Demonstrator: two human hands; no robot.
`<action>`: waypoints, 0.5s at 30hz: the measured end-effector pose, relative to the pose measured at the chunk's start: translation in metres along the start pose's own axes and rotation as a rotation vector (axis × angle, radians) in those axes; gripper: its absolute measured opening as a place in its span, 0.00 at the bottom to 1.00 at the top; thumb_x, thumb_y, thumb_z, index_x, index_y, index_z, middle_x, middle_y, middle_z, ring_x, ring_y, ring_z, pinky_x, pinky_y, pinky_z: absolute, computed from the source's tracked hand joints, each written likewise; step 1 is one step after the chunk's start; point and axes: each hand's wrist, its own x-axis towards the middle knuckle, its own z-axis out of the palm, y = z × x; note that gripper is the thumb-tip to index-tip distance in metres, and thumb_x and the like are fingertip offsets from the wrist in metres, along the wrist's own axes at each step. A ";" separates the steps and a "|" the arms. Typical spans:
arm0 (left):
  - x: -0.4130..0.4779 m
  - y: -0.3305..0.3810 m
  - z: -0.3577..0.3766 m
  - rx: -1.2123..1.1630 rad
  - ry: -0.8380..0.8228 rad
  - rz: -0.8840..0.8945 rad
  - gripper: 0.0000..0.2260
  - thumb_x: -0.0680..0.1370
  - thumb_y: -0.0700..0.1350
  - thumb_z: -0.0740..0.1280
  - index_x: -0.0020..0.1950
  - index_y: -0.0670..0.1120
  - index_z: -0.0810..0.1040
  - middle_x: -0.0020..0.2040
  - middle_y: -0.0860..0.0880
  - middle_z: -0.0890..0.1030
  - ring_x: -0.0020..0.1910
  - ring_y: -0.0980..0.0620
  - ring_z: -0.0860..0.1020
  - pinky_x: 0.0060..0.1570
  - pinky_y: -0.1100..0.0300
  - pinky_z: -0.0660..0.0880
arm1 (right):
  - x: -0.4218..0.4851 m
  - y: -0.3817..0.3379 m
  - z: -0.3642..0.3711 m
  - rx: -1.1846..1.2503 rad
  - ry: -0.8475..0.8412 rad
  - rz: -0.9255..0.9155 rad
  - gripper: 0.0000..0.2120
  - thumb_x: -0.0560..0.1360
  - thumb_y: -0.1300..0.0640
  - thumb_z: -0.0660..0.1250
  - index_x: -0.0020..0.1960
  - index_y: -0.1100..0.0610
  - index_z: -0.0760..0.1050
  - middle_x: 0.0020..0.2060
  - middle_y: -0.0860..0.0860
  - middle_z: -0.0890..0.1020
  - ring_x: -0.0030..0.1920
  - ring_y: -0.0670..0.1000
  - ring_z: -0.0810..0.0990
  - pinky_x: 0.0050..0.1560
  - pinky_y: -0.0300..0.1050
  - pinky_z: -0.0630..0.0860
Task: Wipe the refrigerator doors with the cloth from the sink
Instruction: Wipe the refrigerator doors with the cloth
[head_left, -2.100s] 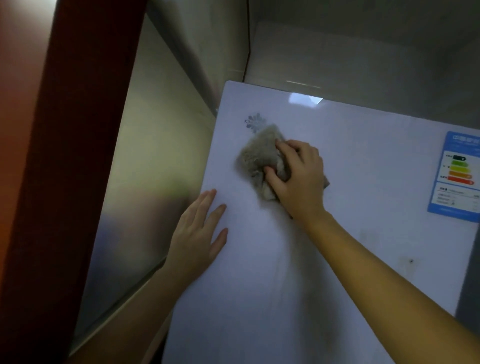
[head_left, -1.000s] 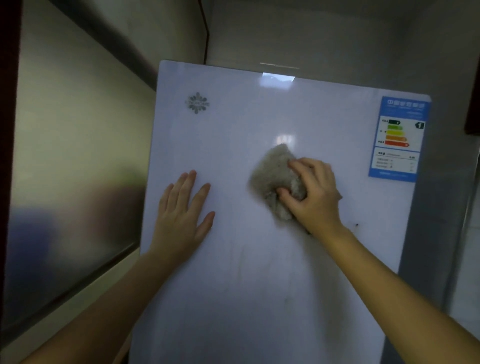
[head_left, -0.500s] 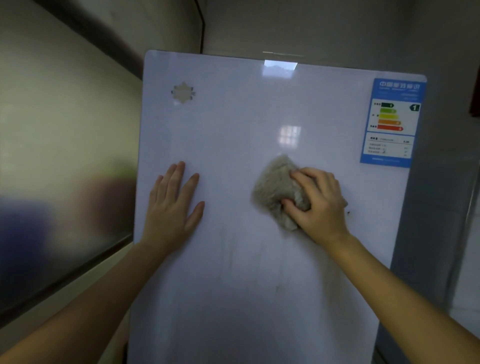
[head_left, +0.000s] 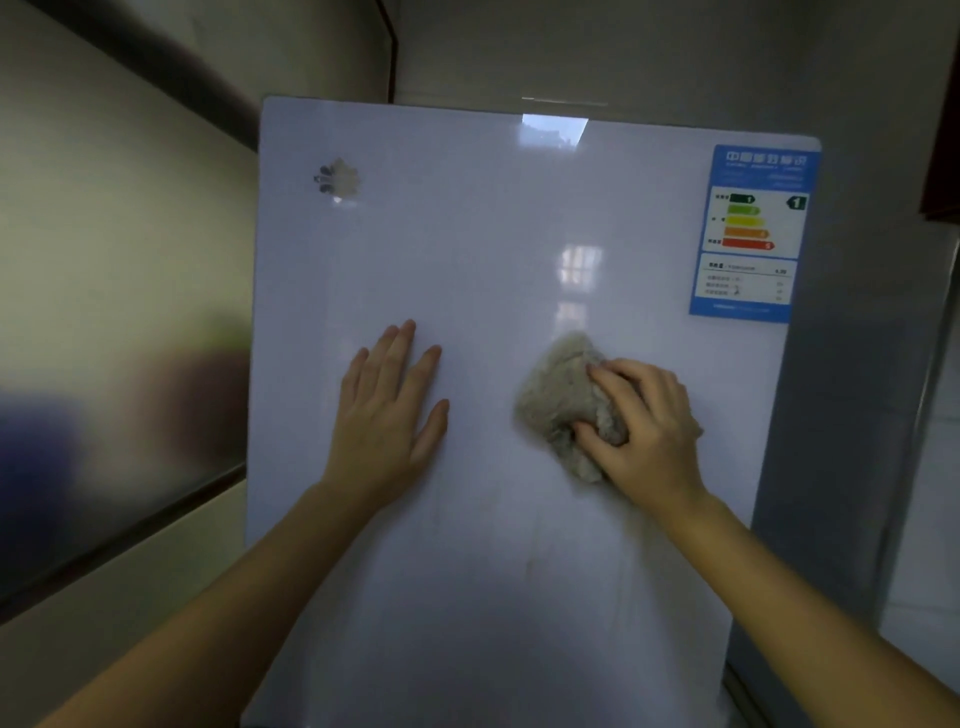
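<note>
Head camera view: at far left a frosted glass panel (head_left: 114, 322) with a dark frame runs beside the white refrigerator door (head_left: 493, 270), nearly meeting the door's left edge. A silver flower-shaped emblem (head_left: 337, 179) sits near the door's upper left corner. Below it the left hand (head_left: 387, 415) lies flat on the door, fingers spread, gripping nothing. Just right of it, apart from it, the right hand (head_left: 641, 423) clutches a bunched grey cloth (head_left: 563, 402) and presses it against the door's middle. A blue energy label (head_left: 753, 231) is stuck at the upper right corner, well above the cloth. Faint streaks mark the door below the hands.
</note>
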 end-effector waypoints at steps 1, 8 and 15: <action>0.000 0.007 0.003 -0.005 0.000 0.003 0.24 0.81 0.53 0.59 0.74 0.44 0.70 0.79 0.40 0.64 0.78 0.40 0.63 0.76 0.42 0.61 | -0.008 -0.002 0.000 -0.004 -0.051 -0.081 0.24 0.74 0.46 0.73 0.66 0.57 0.79 0.60 0.56 0.80 0.58 0.58 0.77 0.57 0.54 0.75; -0.002 0.025 0.020 -0.015 -0.004 -0.061 0.24 0.81 0.54 0.59 0.75 0.46 0.68 0.80 0.41 0.62 0.80 0.41 0.59 0.78 0.43 0.57 | -0.034 0.026 -0.020 -0.041 -0.151 -0.278 0.23 0.76 0.45 0.72 0.66 0.57 0.80 0.60 0.57 0.82 0.58 0.58 0.79 0.58 0.53 0.74; -0.004 0.022 0.027 0.032 0.007 -0.041 0.25 0.81 0.53 0.59 0.77 0.46 0.66 0.80 0.41 0.60 0.81 0.42 0.57 0.79 0.45 0.54 | -0.008 0.056 -0.041 -0.042 0.026 0.041 0.25 0.75 0.47 0.71 0.67 0.60 0.77 0.60 0.56 0.78 0.58 0.59 0.76 0.59 0.49 0.69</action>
